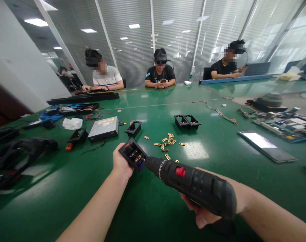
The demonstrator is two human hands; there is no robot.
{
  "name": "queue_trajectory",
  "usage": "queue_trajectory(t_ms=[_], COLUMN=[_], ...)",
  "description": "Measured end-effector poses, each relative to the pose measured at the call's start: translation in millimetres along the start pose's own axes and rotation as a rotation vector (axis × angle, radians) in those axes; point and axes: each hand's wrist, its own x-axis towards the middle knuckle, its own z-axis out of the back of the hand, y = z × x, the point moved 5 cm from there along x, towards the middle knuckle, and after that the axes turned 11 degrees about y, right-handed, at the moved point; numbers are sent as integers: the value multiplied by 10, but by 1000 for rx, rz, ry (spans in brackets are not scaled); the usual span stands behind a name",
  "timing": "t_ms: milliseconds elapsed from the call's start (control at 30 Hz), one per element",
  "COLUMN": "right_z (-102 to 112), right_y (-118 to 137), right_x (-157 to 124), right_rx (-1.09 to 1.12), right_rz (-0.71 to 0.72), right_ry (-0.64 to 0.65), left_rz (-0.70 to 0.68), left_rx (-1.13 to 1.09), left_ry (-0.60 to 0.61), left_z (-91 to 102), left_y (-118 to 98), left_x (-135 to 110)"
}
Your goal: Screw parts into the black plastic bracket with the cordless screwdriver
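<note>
My left hand (122, 163) is closed around a black plastic socket housing (125, 150), held above the table with its open side toward me. Brass-coloured metal parts show inside the housing. In my right hand (202, 210) is a black cordless drill (193, 181) with a red switch on top. Its nose points left into the housing; the bit's tip is hard to make out among the metal parts. Most of my right fingers are hidden beneath the drill body. Several small brass plates (167, 157) and screws lie loose just beyond the drill.
Black frames (186, 126) and another single frame (133, 128) stand farther back. To the left are a disc drive (103, 128), a white tissue (72, 123) and dark cables (24, 151). A phone (266, 146) and circuit boards (289, 124) lie right. Three people sit across the green table (147, 208).
</note>
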Motion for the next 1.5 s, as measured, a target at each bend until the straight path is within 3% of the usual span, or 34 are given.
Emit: queue_trajectory(t_ms=[467, 833, 967, 1133, 1267, 1500], right_z=[22, -32, -79, -56, -18, 15], right_y=[106, 260, 156, -43, -57, -121], right_x=[2, 81, 42, 3, 10, 6], right_rx=[-118, -230, -148, -206, -197, -66], right_rz=[-30, 75, 76, 60, 142, -168], right_ry=[98, 135, 123, 84, 154, 287], left_rz=[-3, -4, -1, 15, 24, 25], left_rx=[-2, 11, 5, 17, 11, 37], left_ry=[7, 17, 15, 33, 9, -4], left_z=[-38, -15, -7, -3, 20, -3], left_y=[-2, 11, 16, 36, 41, 56], left_x=[-5, 21, 24, 42, 59, 27])
